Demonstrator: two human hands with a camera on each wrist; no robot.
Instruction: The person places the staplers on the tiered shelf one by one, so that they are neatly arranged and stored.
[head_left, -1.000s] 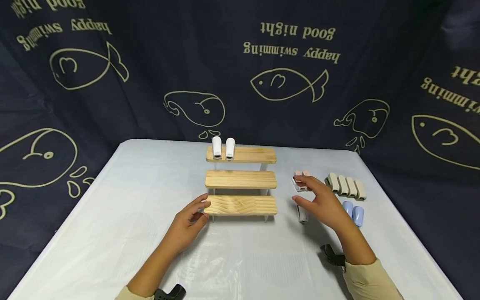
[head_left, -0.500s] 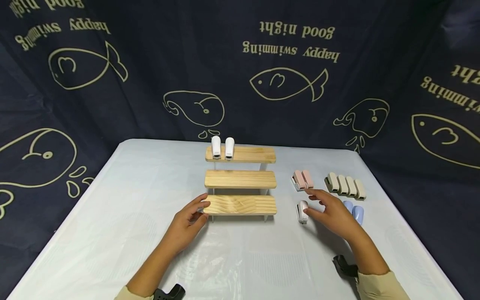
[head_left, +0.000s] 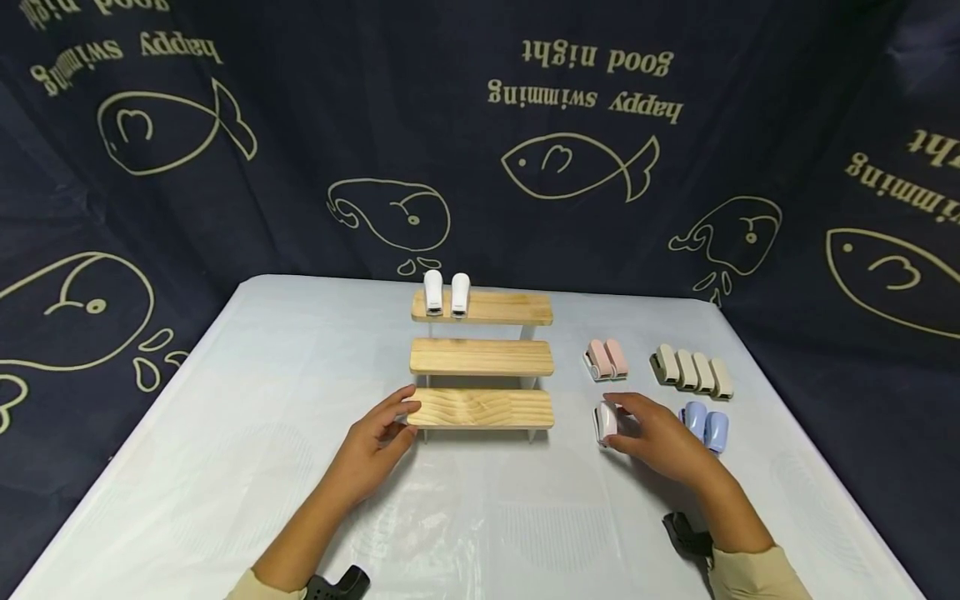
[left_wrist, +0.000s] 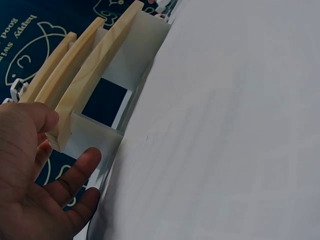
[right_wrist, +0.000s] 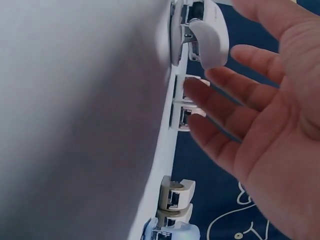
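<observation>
One small white plastic stapler (head_left: 604, 422) lies on the tabletop (head_left: 247, 467) at the fingertips of the right hand (head_left: 660, 439), whose grip is spread and relaxed around it, not yet pinching. It looks light, rigid and smooth, so take hold across its two long sides. The left hand (head_left: 372, 444) rests with straight fingers against the lowest board of the three-tier wooden shelf (head_left: 482, 358). One second earlier, the right hand hovered farther out, near the pink staplers (head_left: 606, 358).

The three-step shelf (head_left: 481, 357) is made of pale, matt, visibly grained wood on smooth white supports; the small stapler (head_left: 604, 421) is cased in glossy white plastic; the table (head_left: 225, 433) is covered by a smooth, faintly shiny sheet
</observation>
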